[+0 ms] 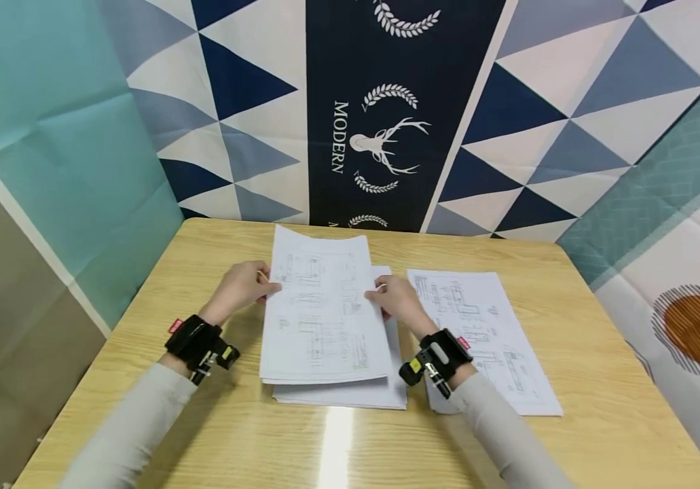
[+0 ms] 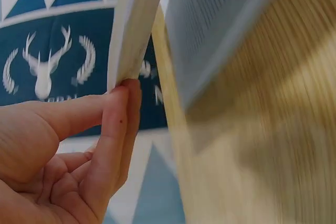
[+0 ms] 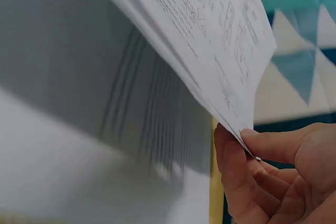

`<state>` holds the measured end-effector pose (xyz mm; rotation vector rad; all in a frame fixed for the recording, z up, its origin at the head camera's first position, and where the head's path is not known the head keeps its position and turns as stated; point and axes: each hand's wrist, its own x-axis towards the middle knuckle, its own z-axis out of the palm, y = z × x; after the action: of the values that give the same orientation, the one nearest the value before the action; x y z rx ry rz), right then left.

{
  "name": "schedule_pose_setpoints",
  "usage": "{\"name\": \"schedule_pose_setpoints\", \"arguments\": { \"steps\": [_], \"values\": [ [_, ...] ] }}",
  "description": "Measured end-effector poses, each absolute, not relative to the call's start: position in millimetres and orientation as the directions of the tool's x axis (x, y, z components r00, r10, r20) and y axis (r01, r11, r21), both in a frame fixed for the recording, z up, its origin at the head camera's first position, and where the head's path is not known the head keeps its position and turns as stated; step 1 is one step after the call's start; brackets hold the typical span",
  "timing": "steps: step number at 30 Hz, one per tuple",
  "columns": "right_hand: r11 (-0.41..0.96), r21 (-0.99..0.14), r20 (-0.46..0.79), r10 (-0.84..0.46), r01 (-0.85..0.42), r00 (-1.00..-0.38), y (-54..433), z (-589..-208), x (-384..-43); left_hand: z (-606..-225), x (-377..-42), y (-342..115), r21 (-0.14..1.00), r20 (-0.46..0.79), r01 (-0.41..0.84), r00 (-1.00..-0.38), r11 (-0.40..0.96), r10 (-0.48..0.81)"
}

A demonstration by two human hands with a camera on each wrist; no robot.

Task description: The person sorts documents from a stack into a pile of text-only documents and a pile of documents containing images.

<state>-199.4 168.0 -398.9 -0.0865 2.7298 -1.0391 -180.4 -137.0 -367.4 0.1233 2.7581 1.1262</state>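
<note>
A sheaf of printed sheets with line drawings is lifted above the table, its top edge curving. My left hand pinches its left side between thumb and fingers; in the left wrist view that hand grips the sheaf's edge. The right side is pinched by my right hand, and the right wrist view shows the thumb on the printed face with fingers behind. Below the sheaf, partly covered by it, lies another paper stack on the table.
To the right, a separate pile of printed sheets lies on the wooden table, partly under my right forearm. A patterned cloth with a deer print stands behind the table's back edge. Similar cloth hangs at both sides.
</note>
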Motion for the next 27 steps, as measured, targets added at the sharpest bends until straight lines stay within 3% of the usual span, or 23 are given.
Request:
{"name": "schedule_pose_setpoints", "arguments": {
  "steps": [6, 19, 27],
  "values": [
    [0.750, -0.656, -0.183, -0.053, 0.082, -0.982, 230.1, -401.4, -195.7, -380.6, -192.2, -84.0, 0.782, -0.149, -0.011, -0.974, 0.624, 0.170],
    [0.819, -0.538, -0.223, 0.088, 0.198, -0.971, 359.0, -398.1, -170.1, -398.1, -194.8, 50.2, 0.787, -0.129, 0.086, -0.945, 0.611, 0.299],
    [0.827, -0.510, -0.215, 0.142, 0.235, -0.966, 404.9, -401.0, -156.1, -408.8, -190.8, 101.1, 0.818, -0.128, 0.096, -0.931, 0.567, 0.343]
  ]
}}
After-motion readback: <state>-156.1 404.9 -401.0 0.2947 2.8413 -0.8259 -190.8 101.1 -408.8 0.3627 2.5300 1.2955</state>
